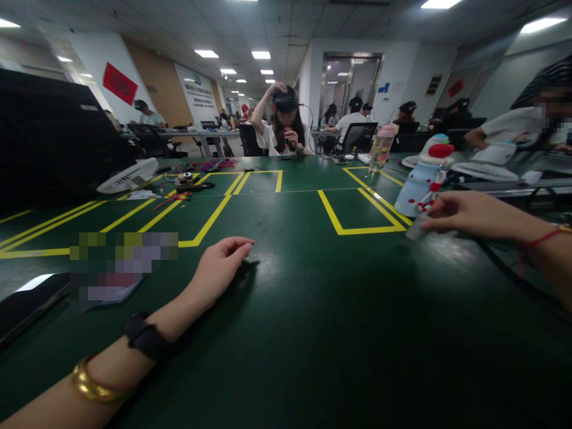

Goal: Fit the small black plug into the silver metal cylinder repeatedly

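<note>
My right hand [469,215] reaches in from the right, its thumb and fingers pinched on a small pale grey piece [416,229] whose kind I cannot make out. Just behind those fingers stands a light blue bottle [413,187] with a red-topped lid and a red-and-white decoration. My left hand [222,265] is low over the green table [304,310], fingers loosely curled together, with nothing visible in them. To the left of that hand lies a flat item [120,280], blurred out by pixelation.
Yellow tape [333,214] marks boxes on the table. At left are a white fan [127,176], red wires [172,199] and a dark device [33,304]. A clear bottle [383,149] with a pink lid stands at far right. Across the table sits a person [283,122].
</note>
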The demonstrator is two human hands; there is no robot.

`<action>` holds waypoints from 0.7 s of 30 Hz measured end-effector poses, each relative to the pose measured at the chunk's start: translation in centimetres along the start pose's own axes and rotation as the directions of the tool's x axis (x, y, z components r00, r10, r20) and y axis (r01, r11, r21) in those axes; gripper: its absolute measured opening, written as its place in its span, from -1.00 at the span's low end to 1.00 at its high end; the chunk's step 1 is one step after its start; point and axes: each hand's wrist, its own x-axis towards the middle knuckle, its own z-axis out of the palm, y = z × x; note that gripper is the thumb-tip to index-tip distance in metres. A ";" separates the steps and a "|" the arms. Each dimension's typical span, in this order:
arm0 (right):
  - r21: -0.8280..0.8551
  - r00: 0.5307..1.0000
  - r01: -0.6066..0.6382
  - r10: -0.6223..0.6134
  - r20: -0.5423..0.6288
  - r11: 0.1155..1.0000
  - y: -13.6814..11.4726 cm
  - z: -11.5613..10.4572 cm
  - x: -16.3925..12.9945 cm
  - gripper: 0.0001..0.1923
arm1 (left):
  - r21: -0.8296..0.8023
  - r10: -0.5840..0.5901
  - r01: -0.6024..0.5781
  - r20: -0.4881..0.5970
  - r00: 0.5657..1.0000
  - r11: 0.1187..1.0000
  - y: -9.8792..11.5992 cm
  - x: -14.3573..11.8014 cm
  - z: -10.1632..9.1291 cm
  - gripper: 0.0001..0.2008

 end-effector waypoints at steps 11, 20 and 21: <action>0.560 0.781 0.585 -0.594 -0.193 0.587 -16.6 10.3 -8.5 -0.77 | 0.067 0.042 -0.044 0.038 0.998 0.997 0.8 -0.2 -0.2 -0.65; 0.661 0.803 0.522 -0.570 -0.170 0.538 -16.6 12.1 -9.2 -0.64 | 0.023 0.338 -0.363 0.313 0.888 0.932 5.7 -4.1 2.6 -0.73; 0.671 0.816 0.504 -0.554 -0.163 0.545 -16.7 12.2 -9.2 -0.61 | -0.007 0.362 -0.382 0.334 0.870 0.924 6.3 -4.6 3.0 -0.74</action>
